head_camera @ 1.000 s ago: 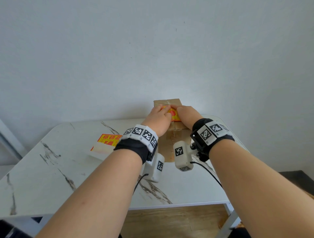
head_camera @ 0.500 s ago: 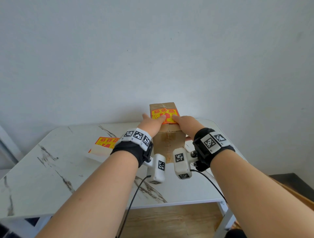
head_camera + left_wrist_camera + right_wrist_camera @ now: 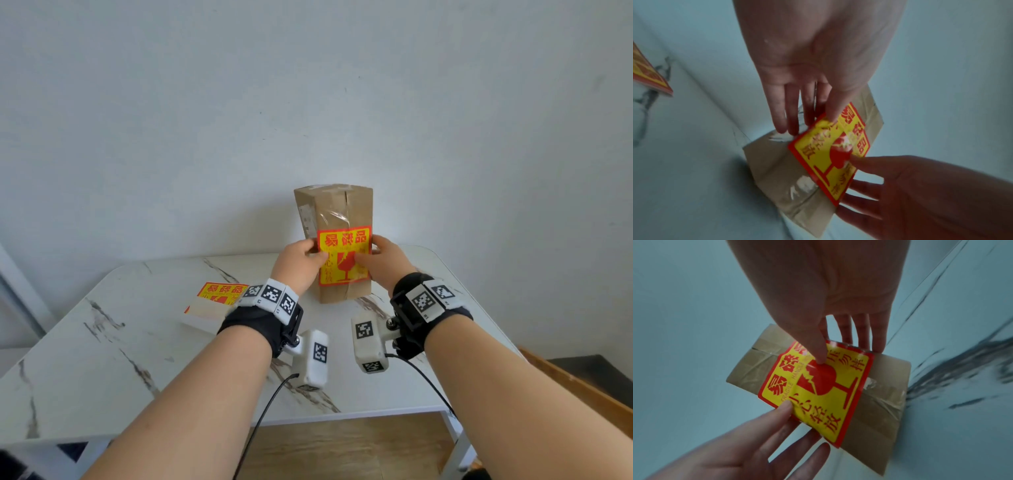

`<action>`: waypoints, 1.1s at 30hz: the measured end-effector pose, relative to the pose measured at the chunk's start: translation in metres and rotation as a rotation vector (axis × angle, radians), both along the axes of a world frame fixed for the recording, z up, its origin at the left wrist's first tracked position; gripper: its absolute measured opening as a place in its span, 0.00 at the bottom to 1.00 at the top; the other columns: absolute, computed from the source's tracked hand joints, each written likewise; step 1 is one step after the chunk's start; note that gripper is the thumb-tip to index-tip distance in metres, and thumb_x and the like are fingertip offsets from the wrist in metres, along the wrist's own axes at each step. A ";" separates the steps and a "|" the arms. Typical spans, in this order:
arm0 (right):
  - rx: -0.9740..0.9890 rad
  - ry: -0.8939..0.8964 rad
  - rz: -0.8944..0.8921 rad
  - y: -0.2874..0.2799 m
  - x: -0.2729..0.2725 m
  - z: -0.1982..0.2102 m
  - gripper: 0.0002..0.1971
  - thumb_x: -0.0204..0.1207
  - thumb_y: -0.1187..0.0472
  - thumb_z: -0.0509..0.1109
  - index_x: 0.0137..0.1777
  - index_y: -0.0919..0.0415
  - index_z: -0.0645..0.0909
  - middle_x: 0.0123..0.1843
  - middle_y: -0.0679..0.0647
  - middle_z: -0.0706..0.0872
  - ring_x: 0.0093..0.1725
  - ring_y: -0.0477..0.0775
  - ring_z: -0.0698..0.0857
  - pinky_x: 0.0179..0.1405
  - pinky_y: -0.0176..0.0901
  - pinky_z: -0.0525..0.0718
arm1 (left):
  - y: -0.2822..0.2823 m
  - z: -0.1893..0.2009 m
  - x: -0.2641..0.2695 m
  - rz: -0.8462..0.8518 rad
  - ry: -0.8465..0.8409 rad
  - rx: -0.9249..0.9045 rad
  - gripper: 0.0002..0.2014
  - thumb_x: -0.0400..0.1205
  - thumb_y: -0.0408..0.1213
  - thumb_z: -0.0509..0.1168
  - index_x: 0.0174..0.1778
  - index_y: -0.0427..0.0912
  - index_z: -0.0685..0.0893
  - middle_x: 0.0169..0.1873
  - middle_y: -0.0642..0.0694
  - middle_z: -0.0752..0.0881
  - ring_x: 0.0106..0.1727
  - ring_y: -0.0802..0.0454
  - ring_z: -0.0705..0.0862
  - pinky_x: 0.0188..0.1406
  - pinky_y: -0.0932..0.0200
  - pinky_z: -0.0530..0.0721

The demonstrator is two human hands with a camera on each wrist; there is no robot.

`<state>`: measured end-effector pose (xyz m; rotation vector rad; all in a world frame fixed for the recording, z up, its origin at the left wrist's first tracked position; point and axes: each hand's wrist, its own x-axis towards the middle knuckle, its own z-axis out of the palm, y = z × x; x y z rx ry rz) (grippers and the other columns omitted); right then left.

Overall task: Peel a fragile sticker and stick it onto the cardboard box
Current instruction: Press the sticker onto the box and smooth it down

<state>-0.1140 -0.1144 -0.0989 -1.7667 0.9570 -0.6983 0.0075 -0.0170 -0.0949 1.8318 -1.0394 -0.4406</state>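
A tall brown cardboard box [image 3: 334, 209] stands upright on the marble table [image 3: 102, 359]. In front of its near face hangs a yellow and red fragile sticker [image 3: 344, 257]. My left hand [image 3: 308, 255] pinches the sticker's left edge and my right hand [image 3: 371, 253] pinches its right edge. In the right wrist view the right thumb lies on the face of the sticker [image 3: 818, 386] and the fingers [image 3: 859, 331] reach behind it. The sticker's lower corner stands off the box [image 3: 879, 402]. The left wrist view shows the sticker [image 3: 828, 154] held the same way by the left hand [image 3: 818, 113].
A stack of the same stickers [image 3: 219, 296] lies on the table left of my left wrist. The box stands near the table's far edge, against a white wall [image 3: 308, 102]. Wooden floor [image 3: 342, 445] shows below the table's near edge.
Both hands have come down from the top of the box with the sticker. It now hangs in front of the lower part of the near face.
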 end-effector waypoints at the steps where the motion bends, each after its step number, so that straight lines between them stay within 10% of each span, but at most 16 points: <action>1: -0.002 0.025 -0.008 0.000 -0.001 -0.003 0.15 0.78 0.63 0.68 0.65 0.56 0.78 0.58 0.59 0.88 0.56 0.59 0.88 0.61 0.56 0.86 | 0.000 -0.004 0.001 -0.013 -0.015 0.023 0.15 0.83 0.37 0.63 0.66 0.44 0.84 0.60 0.43 0.88 0.60 0.44 0.87 0.64 0.45 0.84; 10: -0.106 0.043 -0.072 -0.006 0.001 -0.015 0.17 0.79 0.59 0.67 0.68 0.56 0.78 0.49 0.56 0.87 0.37 0.50 0.82 0.40 0.43 0.82 | -0.008 -0.016 0.010 0.107 -0.177 0.058 0.11 0.81 0.36 0.65 0.56 0.42 0.88 0.55 0.44 0.91 0.58 0.43 0.87 0.57 0.53 0.83; 17: -0.082 0.011 -0.096 -0.012 0.012 -0.020 0.17 0.81 0.56 0.63 0.68 0.55 0.80 0.48 0.55 0.88 0.48 0.55 0.88 0.56 0.57 0.88 | -0.014 -0.028 0.017 0.153 -0.154 0.082 0.10 0.82 0.41 0.63 0.53 0.42 0.88 0.46 0.41 0.92 0.50 0.38 0.90 0.52 0.50 0.86; 33: -0.146 0.135 -0.081 -0.026 0.034 -0.026 0.21 0.74 0.47 0.72 0.66 0.49 0.81 0.50 0.50 0.90 0.46 0.51 0.88 0.37 0.39 0.80 | -0.031 -0.030 0.038 0.161 -0.012 0.000 0.11 0.74 0.40 0.76 0.50 0.43 0.86 0.48 0.43 0.92 0.50 0.44 0.91 0.55 0.45 0.89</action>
